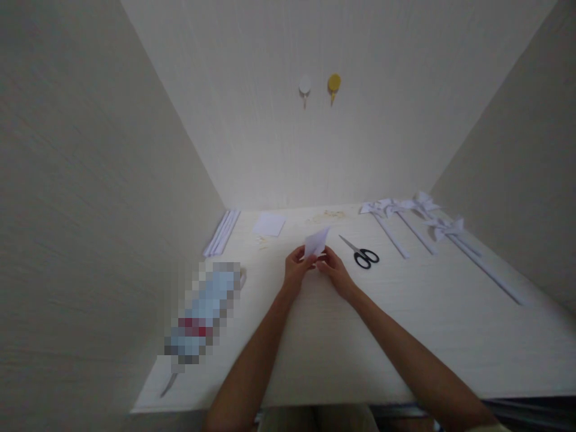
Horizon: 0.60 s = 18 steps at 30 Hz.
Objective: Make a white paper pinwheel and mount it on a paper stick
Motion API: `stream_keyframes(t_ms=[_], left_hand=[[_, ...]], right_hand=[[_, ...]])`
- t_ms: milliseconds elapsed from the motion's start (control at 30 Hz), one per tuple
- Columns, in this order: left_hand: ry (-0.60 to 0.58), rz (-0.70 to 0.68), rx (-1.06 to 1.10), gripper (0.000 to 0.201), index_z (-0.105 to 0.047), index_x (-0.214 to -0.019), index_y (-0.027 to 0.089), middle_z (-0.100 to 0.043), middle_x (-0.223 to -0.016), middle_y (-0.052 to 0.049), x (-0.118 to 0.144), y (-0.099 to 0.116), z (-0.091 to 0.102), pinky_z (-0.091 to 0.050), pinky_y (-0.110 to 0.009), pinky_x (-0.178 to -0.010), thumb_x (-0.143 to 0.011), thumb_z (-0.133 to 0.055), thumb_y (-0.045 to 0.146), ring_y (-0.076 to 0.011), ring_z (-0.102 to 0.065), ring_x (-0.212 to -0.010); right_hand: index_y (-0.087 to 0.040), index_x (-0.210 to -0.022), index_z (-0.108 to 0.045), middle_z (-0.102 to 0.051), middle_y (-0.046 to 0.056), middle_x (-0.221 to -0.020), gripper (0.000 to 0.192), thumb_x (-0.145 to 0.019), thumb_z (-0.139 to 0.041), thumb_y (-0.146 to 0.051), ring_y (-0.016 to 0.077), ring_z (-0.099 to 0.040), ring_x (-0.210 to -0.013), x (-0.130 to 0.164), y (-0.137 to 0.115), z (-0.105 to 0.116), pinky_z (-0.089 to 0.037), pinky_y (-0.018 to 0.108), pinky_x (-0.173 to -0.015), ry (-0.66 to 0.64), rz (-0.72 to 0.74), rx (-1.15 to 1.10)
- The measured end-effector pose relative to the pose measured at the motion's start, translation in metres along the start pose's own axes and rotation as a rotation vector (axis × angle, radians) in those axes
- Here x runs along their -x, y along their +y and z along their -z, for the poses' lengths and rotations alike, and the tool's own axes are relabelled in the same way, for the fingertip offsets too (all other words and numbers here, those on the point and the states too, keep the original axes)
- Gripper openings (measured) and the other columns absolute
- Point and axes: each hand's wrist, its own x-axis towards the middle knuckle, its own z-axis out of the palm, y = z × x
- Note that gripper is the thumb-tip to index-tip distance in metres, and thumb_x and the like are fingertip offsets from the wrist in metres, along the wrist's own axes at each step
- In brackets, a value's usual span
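A small piece of white paper (317, 242), apparently folded, stands tilted up between my hands over the middle of the table. My left hand (297, 267) pinches its lower left part, with the thumb on the near side. Around the lower right edge, the fingers of my right hand (333, 270) are closed on the same paper. Just right of my hands lie scissors with black handles (366, 258), blades pointing away to the left. A flat square of white paper (269, 224) rests behind my left hand.
Several rolled white paper sticks (222, 233) lie at the back left. Several white paper pinwheels on sticks (443, 228) lie at right. A blurred-out blue item (204, 312) sits front left. Small pale bits (333, 213) lie near the back wall, which carries two hooks (333, 83).
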Motion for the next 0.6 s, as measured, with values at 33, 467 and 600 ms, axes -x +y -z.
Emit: stream_keyframes(t_ms=[33, 467, 600], left_hand=[[0.014, -0.011, -0.012, 0.045, -0.061, -0.092, 0.013, -0.064, -0.095, -0.009, -0.0003, 0.0000, -0.0005, -0.048, -0.025, -0.058, -0.053, -0.071, 0.034, -0.0160, -0.061, -0.070], [0.037, -0.079, -0.155, 0.039, -0.065, -0.087, 0.013, -0.066, -0.089, -0.008, 0.0031, 0.0028, -0.0071, -0.049, -0.029, -0.069, -0.050, -0.073, 0.024, -0.0196, -0.060, -0.077], [0.023, -0.020, -0.090, 0.041, -0.065, -0.088, 0.015, -0.066, -0.091, -0.006, 0.0038, 0.0040, -0.0069, -0.049, -0.026, -0.061, -0.050, -0.073, 0.026, -0.0159, -0.060, -0.069]], right_hand=[[-0.020, -0.101, -0.053, -0.058, 0.003, -0.088, 0.043, -0.062, -0.062, -0.034, 0.0140, -0.052, -0.072, 0.0001, -0.0003, -0.0008, -0.042, 0.023, -0.059, -0.008, -0.003, -0.001], [-0.017, -0.075, -0.057, -0.058, 0.001, -0.064, 0.030, -0.068, -0.055, -0.046, 0.0122, -0.048, -0.054, 0.0014, 0.0043, -0.0014, -0.040, 0.025, -0.052, 0.127, -0.076, 0.025], [-0.018, -0.077, -0.059, -0.060, 0.004, -0.071, 0.029, -0.071, -0.051, -0.045, 0.0146, -0.052, -0.062, 0.0000, 0.0082, 0.0001, -0.042, 0.025, -0.054, 0.128, -0.088, 0.013]])
